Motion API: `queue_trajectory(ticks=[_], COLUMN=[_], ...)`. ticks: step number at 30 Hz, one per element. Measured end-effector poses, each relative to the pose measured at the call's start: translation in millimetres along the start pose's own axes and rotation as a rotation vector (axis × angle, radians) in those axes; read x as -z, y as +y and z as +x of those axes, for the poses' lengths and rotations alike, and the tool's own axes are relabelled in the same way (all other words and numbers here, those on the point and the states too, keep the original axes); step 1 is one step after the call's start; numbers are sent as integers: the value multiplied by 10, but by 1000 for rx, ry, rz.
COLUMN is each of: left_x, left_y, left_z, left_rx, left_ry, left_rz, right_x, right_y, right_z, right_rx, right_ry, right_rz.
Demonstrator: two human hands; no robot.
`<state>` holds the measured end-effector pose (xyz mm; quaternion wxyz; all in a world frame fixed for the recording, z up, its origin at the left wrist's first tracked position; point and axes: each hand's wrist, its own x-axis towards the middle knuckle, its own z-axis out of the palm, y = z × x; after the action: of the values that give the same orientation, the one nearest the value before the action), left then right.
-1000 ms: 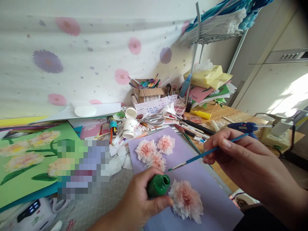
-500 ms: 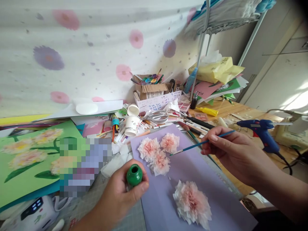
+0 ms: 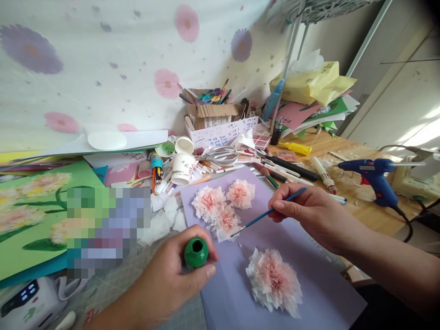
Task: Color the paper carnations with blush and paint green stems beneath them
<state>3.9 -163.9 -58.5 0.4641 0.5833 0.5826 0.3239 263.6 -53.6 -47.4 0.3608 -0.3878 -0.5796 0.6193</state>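
Observation:
My left hand (image 3: 172,279) grips a small open green paint bottle (image 3: 196,252) at the left edge of a lilac sheet of paper (image 3: 275,238). My right hand (image 3: 309,215) pinches a thin blue paintbrush (image 3: 266,213), its tip hovering just right of a cluster of three pink tissue flowers (image 3: 220,208) on the sheet. A larger pink tissue flower (image 3: 274,280) lies alone lower on the paper, between my two hands.
A green card with painted flowers (image 3: 30,215) lies at the left. Paper cups (image 3: 182,167), scissors (image 3: 220,156), pens and a cardboard box (image 3: 213,114) crowd the back. A blue glue gun (image 3: 373,176) rests on the wooden table at the right. A white device (image 3: 30,302) sits at bottom left.
My left hand with the green bottle moved left off the lone flower to the sheet's edge. My right hand brought the brush tip down and left, toward the flower cluster.

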Motion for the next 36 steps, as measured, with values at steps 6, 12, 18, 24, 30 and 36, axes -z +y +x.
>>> queue_trajectory(ticks=[6, 12, 18, 24, 30, 36], left_x=[4, 16, 3, -13, 6, -6], left_y=[-20, -28, 9, 63, 27, 51], left_z=[24, 8, 3, -2, 17, 3], left_rx=[-5, -13, -4, 27, -3, 25], left_ry=[-9, -9, -2, 31, -9, 3], left_rz=[13, 23, 28, 13, 45, 30], right_x=[-36, -38, -45, -56, -36, -15], right_y=[44, 47, 44, 42, 56, 49], right_z=[13, 27, 29, 34, 39, 45], right_rx=[3, 10, 6, 0, -12, -22], right_ry=[-8, -6, -5, 1, 1, 13], right_rz=[-53, -68, -102, -83, -61, -34])
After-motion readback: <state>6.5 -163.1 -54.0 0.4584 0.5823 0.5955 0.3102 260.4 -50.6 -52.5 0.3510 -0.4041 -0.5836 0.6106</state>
